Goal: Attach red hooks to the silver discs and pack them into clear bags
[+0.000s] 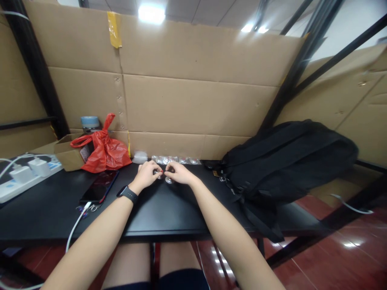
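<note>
My left hand [147, 174], with a dark watch [127, 194] on its wrist, is over the black table [169, 217], its fingers closed on a small shiny piece [159, 175] with a bit of red by it. Close beside it, my right hand [180, 173] pinches a small round, clear and shiny piece [169, 180] at the tabletop. Both pieces are too small and too covered by fingers to name. Just behind the hands lies a row of small clear packets [183, 160] with shiny contents. Left of the row is a translucent plastic box [140, 157].
A red plastic bag [107, 151], a cardboard box [69, 153] and a blue-lidded container [90, 123] stand at the back left. A phone [99, 187], white cable [75, 227] and power strip [30, 183] lie left. A black backpack [290, 161] fills the right side. Cardboard [187, 104] walls the back.
</note>
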`<state>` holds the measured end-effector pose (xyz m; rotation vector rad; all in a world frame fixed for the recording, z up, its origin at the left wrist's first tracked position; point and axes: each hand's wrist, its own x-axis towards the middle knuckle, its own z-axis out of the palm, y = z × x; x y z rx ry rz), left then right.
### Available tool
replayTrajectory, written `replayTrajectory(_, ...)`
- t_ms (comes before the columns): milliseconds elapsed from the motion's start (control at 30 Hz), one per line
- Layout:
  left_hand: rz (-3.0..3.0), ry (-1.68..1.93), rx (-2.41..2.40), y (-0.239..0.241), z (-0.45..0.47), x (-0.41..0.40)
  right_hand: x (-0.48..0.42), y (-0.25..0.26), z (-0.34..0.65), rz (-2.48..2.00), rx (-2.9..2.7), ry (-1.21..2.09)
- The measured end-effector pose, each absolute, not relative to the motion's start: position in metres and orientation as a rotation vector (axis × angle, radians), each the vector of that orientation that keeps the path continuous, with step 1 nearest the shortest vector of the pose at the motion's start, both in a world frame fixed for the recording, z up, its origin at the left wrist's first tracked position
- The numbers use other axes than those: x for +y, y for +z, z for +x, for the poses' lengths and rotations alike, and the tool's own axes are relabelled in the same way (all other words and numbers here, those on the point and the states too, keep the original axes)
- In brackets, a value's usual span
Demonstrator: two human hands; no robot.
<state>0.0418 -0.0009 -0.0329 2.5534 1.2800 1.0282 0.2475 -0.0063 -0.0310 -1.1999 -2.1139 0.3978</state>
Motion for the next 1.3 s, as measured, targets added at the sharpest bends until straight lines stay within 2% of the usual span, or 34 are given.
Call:
replayTrajectory(200,2.450,0.990,1.309,-0.035,0.039,0.000,-0.003,-0.039,0.260,-1.409,-2.234,0.445)
replayTrajectory(400,2.351,1.033,1.346,-0.040,0.040,0.004,0.003,-0.039,0.256,-1.273,-2.049,0.494)
replayTrajectory(767,2.079,1.201,1.160,-0.047,0.044,0.010,-0.006,-0.041,0.234,-0.965,-1.560,1.206)
replayTrajectory(1033,2.079,1.152,1.077,-0.048,0.043,0.014,-0.011,-0.035,0.238,-0.881,-1.532,1.339)
replayTrajectory(1300,2.176,1.029,1.042,-0.043,0.045,0.009,-0.013,-0.032,0.244,-0.922,-1.611,1.322)
